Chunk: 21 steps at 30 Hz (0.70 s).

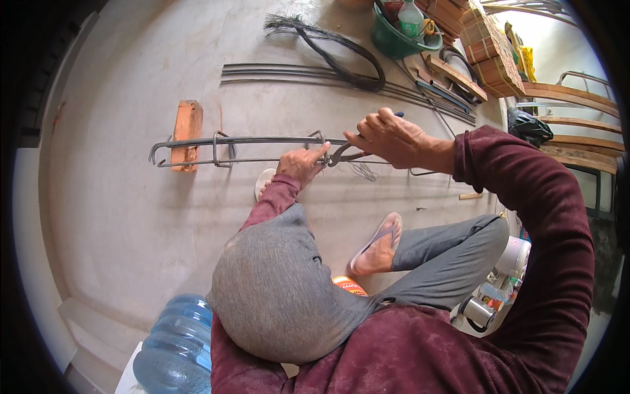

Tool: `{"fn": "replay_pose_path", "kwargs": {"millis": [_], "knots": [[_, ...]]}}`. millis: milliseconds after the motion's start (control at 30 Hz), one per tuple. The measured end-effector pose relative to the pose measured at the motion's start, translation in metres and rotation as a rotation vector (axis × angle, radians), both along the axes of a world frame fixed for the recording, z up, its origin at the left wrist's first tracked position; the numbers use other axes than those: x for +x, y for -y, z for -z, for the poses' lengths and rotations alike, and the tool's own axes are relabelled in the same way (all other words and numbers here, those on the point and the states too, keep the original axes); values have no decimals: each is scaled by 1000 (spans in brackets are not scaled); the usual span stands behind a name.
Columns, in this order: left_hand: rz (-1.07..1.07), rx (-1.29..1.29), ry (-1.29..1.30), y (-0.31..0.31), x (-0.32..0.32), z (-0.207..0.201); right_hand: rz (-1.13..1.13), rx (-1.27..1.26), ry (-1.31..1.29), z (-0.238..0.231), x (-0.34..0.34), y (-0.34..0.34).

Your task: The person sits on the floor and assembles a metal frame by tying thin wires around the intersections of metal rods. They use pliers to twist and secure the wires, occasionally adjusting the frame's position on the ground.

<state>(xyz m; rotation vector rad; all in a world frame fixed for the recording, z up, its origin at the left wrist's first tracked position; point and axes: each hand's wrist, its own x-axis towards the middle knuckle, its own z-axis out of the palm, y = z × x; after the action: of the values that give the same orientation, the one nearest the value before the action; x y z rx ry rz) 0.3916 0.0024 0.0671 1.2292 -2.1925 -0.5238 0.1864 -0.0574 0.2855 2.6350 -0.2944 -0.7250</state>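
Printed lettering on orange container (pixel 348 285); green label (pixel 411 29) on clear bottle (pixel 409 13) too small to read.

- The left hand (pixel 302 164) is low, back upward, index finger stretched toward the right; the other fingers are partly hidden beneath it.
- The left forearm (pixel 266 209), in a maroon sleeve, passes behind the raised left knee (pixel 266 282).
- The right hand (pixel 392 136) is curled into a firm grip, knuckles up, near the left hand but apart from it.
- The right wrist (pixel 443 155) is bare below the cuff.
- The right arm (pixel 551 197) bows wide, elbow out to the side, forearm angled inward.
- The right leg (pixel 446 253) is bent, its foot (pixel 377 246) set flat.
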Motion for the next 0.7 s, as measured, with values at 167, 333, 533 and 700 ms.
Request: {"fn": "replay_pose_path", "kwargs": {"millis": [167,333,533,700], "knots": [[-29,-20,-4,-7,1,2,21,-97,53,24,0,4],[-8,-48,2,-4,-13,4,363,62,3,31,-5,-10],[-54,-107,5,-6,-1,6,690,310,34,10,0,-40],[-49,-49,64,-4,-9,5,1051,559,28,18,-16,-59]]}}
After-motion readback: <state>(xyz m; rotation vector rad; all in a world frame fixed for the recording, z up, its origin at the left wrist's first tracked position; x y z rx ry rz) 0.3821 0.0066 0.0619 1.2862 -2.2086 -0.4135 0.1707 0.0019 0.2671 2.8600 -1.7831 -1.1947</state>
